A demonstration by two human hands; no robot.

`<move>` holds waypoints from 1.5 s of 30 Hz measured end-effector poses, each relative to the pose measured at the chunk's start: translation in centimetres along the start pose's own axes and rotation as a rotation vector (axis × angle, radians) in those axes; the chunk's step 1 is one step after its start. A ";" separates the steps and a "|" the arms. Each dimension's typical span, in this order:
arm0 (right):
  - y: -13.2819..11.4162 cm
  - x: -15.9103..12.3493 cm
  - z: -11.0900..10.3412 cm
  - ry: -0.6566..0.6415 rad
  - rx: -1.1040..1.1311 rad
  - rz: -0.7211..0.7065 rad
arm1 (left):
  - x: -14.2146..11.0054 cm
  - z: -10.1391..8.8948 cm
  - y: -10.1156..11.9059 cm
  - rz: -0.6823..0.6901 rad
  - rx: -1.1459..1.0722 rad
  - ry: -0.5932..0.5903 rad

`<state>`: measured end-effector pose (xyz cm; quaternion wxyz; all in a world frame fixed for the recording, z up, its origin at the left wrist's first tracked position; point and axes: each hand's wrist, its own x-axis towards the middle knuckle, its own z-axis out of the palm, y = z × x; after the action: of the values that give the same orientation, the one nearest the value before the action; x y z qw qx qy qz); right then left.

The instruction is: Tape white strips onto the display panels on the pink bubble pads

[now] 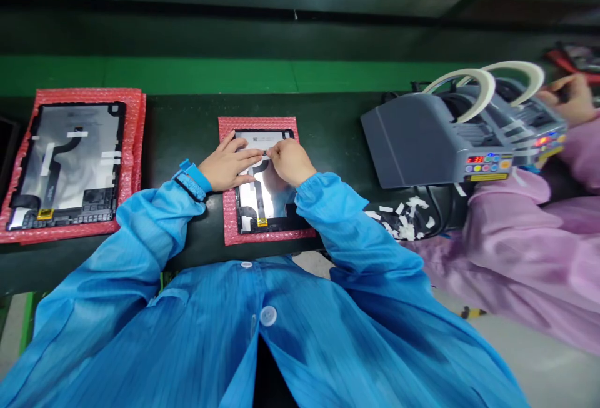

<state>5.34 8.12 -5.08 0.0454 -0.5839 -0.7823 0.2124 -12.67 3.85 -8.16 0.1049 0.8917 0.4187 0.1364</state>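
A tablet back panel (265, 199) lies on a red bubble-wrap sheet (229, 220) in front of me on the dark bench. My left hand (229, 164) rests flat on the panel's upper left, fingers stretched toward the middle. Closed in a pinch, my right hand (288, 161) presses on the panel's upper middle, its fingertips meeting those of the left at a small strip of tape (263, 153) that is too small to make out well. Blue sleeves cover both my arms.
A second panel (70, 164) on red bubble wrap (134, 145) sits at the left. A grey tape dispenser (422, 139) with two tape rolls stands at the right, white tape scraps (403, 217) below it. A co-worker in a pink sleeve (525, 245) works at the far right.
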 end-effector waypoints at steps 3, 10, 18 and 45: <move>0.0 0.1 0.2 0.061 0.001 -0.010 | 0.0 0.1 0.0 -0.003 0.008 0.007; 7.2 -3.4 -1.7 0.465 0.470 0.185 | -0.3 0.2 -0.5 -0.030 0.009 0.080; 19.5 -11.1 -5.7 1.018 1.109 0.691 | 0.6 -1.6 -0.6 -0.111 0.039 0.301; 22.1 -9.0 -7.3 1.199 1.064 0.543 | 5.2 -1.0 5.2 -0.094 -0.128 0.279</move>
<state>30.24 6.74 -5.40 0.6689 -0.6663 -0.2540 0.2101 -6.11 4.73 -4.87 0.1087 0.8349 0.4610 0.2805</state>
